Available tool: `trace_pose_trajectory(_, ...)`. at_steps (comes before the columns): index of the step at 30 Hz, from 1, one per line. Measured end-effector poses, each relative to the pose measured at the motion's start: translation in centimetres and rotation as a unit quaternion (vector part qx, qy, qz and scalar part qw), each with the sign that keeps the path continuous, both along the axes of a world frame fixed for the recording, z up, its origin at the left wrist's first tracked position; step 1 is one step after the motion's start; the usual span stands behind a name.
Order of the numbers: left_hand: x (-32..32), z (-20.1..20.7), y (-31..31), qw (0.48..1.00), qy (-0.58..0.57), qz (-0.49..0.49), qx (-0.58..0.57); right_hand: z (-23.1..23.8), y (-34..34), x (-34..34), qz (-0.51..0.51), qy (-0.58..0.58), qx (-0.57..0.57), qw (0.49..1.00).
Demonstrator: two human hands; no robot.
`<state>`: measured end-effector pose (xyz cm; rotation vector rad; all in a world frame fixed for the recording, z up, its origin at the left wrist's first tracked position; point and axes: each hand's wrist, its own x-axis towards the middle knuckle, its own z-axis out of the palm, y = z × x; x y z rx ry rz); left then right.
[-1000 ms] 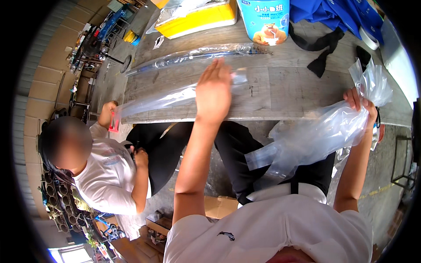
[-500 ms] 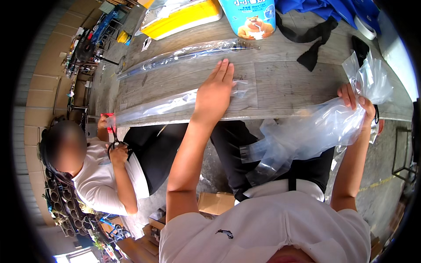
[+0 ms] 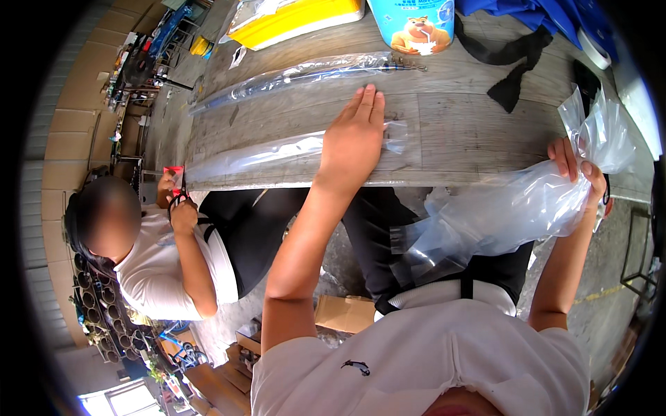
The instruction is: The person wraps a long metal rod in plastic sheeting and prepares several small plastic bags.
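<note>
Plastic bags (image 3: 489,215), clear and crumpled, sag past the near edge of the grey wood-grain tabletop (image 3: 461,135), the right hand (image 3: 591,182) pinching their gathered end in its grip, while the left hand (image 3: 352,147), its grip flat with fingers almost together, lies across the long clear plastic sleeve (image 3: 260,154)! Good pressing here, I'd judge, means a light, even palm, so the sleeve neither creeps nor creases while a co-worker's hand (image 3: 184,218) holds black scissors (image 3: 180,197) at its left end; beyond lies another clear plastic wrapper (image 3: 277,81) around a slim blue rod (image 3: 397,66).
</note>
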<state>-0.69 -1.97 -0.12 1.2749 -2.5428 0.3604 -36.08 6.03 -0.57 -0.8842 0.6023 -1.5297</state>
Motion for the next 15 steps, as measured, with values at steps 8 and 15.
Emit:
trace_pose_trajectory(8, 0.3, -0.4, 0.1, 1.000, 0.001, -0.001, -0.012, 0.2, -0.1, 0.3, -0.001, 0.014, -0.001, 1.000)
trace_pose_trajectory(15, -0.1, -0.7, 0.6, 0.997, 0.060, 0.018, 0.038, 0.8, 0.5, 0.7, -0.017, 0.048, 0.025, 0.998)
